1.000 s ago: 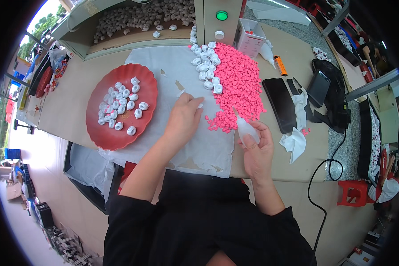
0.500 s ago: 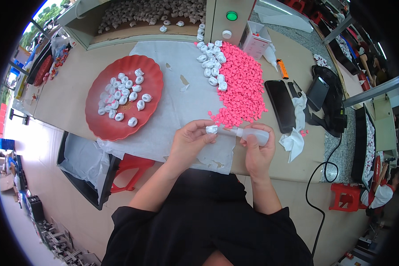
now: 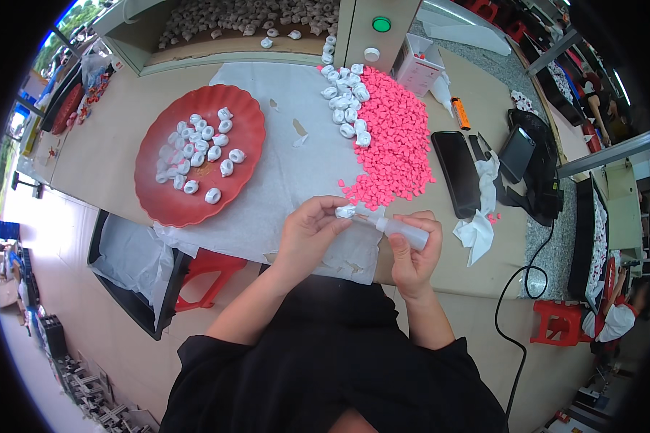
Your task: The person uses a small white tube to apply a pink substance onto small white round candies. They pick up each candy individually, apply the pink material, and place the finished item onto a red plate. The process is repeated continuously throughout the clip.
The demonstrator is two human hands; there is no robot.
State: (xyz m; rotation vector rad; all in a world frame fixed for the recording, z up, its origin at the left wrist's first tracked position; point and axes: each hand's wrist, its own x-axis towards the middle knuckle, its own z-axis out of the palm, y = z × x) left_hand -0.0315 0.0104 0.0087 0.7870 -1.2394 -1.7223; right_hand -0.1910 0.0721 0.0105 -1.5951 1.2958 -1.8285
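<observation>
Fingers of the left hand (image 3: 305, 234) pinch a small white moulded piece (image 3: 345, 211), leaving its right side exposed, while those of the right hand (image 3: 417, 261) close around a translucent squeeze bottle (image 3: 404, 232), its thin nozzle aimed left at the piece; whether the tip touches cannot be told. Both are held before the chest, near the worktop's (image 3: 87, 159) close edge, probably for a steady, clear view. From the left, a scalloped red plate (image 3: 173, 207) gathers similar white pieces (image 3: 214, 153) in a loose group. A torn white sheet (image 3: 289, 169) runs partly under it, perhaps shielding the surface. Beyond the hands, a cluster of white castings (image 3: 347, 130) borders a spread of pink bits (image 3: 397, 137), seemingly placed for easy reach. Farther right, a black smartphone (image 3: 457, 173) and crumpled tissue (image 3: 475, 234) lie aside, apparently out of the way.
</observation>
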